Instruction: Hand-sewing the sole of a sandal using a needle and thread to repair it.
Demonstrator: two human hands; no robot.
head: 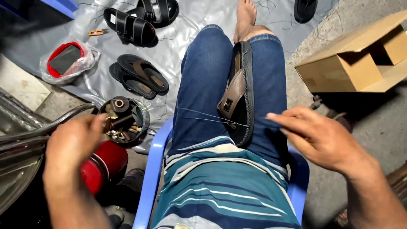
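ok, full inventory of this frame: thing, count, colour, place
sandal being sewn: 1, brown strap, dark sole, between the knees
thread: pale strands, from the sandal across the left thigh
finished sandals: 1 pair, black, top of the sheet
flat sandals: 1 pair, dark brown, mid sheet
lone sandal: 1, black, top edge
tin of spools: 1, metal, beside the left hand
red can: 1, below the tin
bagged red-rimmed item: 1, left of the sheet
orange snips: 1, top left
cardboard boxes: tan, open, right
plastic sheet: grey, on the floor
chair: blue plastic, under the person
left hand: at the tin
right hand: pinching thread, right thigh
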